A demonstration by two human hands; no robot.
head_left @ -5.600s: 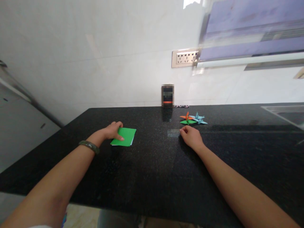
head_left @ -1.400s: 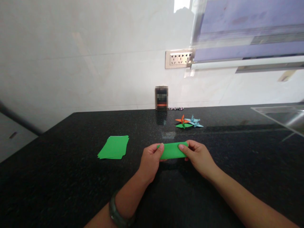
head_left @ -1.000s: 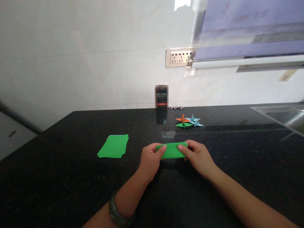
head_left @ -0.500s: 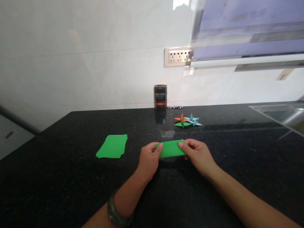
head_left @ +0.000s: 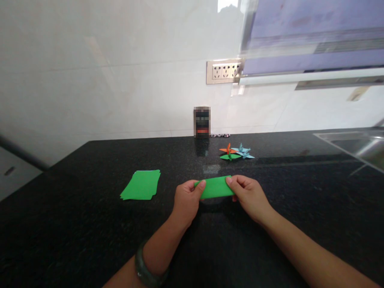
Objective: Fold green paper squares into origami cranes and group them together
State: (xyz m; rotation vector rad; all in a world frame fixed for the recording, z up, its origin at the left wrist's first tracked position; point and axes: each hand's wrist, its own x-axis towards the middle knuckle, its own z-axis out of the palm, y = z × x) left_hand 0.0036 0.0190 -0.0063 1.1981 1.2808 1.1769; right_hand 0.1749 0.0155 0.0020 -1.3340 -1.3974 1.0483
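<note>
A green sheet of paper [head_left: 215, 187], folded into a narrow rectangle, is held stretched between my hands just above the dark countertop. My left hand [head_left: 188, 200] pinches its left end, thumb on top and fingers behind. At the other end, my right hand [head_left: 247, 195] grips the paper the same way, its thumb near the upper right corner. The fingertips behind the paper are mostly hidden. Left of my hands lies a stack of green paper [head_left: 141, 185]. Beyond the right hand sit an orange paper crane [head_left: 229, 149], a green paper crane [head_left: 230, 156] and light blue paper cranes [head_left: 245, 152].
The black speckled countertop [head_left: 90, 224] runs back to a pale tiled wall [head_left: 135, 80]. A phone-like blurred upright object [head_left: 202, 122] leans there, with a beaded strap [head_left: 220, 135] beside it. A metal sink [head_left: 360, 146] is set in at the right. A socket panel [head_left: 223, 72] is above.
Almost nothing differs. The right thumb has shifted very slightly along the folded paper, and the whole view has drifted by a few pixels. Both hands keep their grip.
</note>
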